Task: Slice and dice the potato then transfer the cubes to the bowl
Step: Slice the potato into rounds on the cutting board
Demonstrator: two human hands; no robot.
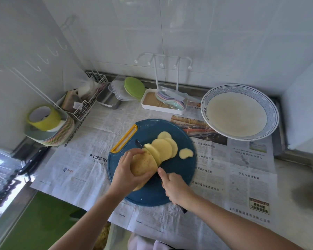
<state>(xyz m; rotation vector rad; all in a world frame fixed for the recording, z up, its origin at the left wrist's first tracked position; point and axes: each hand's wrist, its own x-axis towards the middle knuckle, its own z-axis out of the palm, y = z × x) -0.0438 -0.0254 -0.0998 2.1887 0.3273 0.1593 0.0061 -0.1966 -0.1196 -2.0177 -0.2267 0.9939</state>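
A round blue cutting board (181,177) lies on newspaper in front of me. My left hand (124,171) grips the uncut part of a potato (142,164) on the board. My right hand (175,188) holds a black knife by its handle; the blade tip (138,143) shows beyond the potato, and the blade sits in the cut beside it. Several pale slices (163,147) lean against each other to the right of the blade, and a small end piece (186,153) lies apart. A large white bowl with a blue rim (239,112) stands at the back right.
Newspaper (242,168) covers the counter. At the left are a stack of pastel plates with a roll of yellow tape (47,121), a wire basket (87,101) and a dark knife (33,159). A white tray with a rack (163,101) and lidded containers (123,91) stand at the back.
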